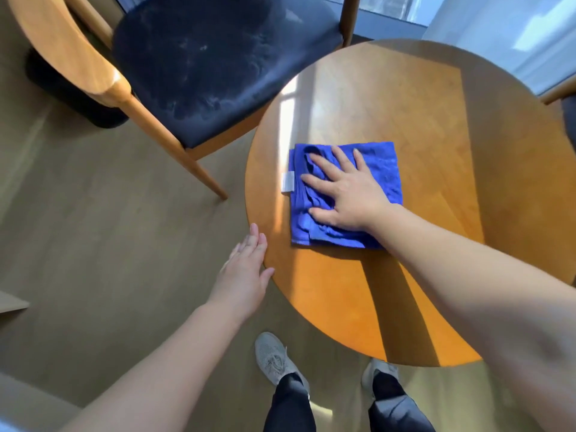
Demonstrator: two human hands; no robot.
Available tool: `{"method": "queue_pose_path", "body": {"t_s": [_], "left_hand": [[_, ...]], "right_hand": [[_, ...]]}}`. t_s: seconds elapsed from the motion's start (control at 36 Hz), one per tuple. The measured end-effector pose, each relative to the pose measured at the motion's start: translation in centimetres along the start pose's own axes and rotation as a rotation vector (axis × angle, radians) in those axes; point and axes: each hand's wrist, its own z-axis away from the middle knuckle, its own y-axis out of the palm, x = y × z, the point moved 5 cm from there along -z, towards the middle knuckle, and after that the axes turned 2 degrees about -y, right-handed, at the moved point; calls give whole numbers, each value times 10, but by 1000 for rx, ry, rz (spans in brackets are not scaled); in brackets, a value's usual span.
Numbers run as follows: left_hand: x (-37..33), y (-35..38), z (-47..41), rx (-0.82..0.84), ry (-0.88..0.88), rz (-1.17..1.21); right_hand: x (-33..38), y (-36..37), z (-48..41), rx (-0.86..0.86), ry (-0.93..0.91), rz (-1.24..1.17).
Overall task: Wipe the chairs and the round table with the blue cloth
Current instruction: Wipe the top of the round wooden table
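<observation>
Grey shoes (274, 360): two counted at the bottom edge, under dark trouser legs, on a wood-look floor (109, 229).

Hands: two counted, both forearms bare. The left hand (246, 272) is held out just beside the near-left rim of the table (436, 120), fingers straight and close together, nothing held. Contact between thumb and rim cannot be told.

One table is noted: round, orange-brown wood, partly sunlit, crossed by the arm's shadow.

One cloth (383, 169) is noted: blue, folded roughly square, laid on the table's left half close to the rim. One white label (288, 182) is seen at its left edge. The right hand (346, 194) is pressed flat on the cloth, palm down, fingers spread and pointed left. The cloth is bunched in ridges under the fingers.

Chairs: one chair (199, 63) is seen beyond the table to the left, with a wooden frame and a dark blue seat with pale smears. Part of a second chair (561, 98) is noted at the right edge.

Window (389, 7) glass is seen farthest.
</observation>
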Motion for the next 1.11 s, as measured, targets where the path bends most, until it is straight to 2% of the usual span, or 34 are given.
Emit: {"method": "queue_pose_path", "body": {"t_s": [0.14,0.31,0.42,0.69,0.81,0.86,1.0,1.11], "left_hand": [[3,3,-1,-27,39,4],[7,5,0,-39,70,-27],[8,3,-1,-24,60,-31],[10,-5,-2,-52,58,-164],[12,-9,3,-111,39,-129],[13,-13,3,-152,38,-105],[13,-16,-6,-174,54,-135],[14,-13,-12,-155,73,-81]], "right_hand": [[-11,-7,-52,-56,198,-9],[-7,-4,-50,-60,221,28],[11,-6,-30,-45,155,21],[80,13,86,28,-229,-63],[67,6,97,-13,-398,-79],[50,-1,90,-41,-392,-49],[49,6,67,120,-316,90],[57,10,56,135,-328,110]]}}
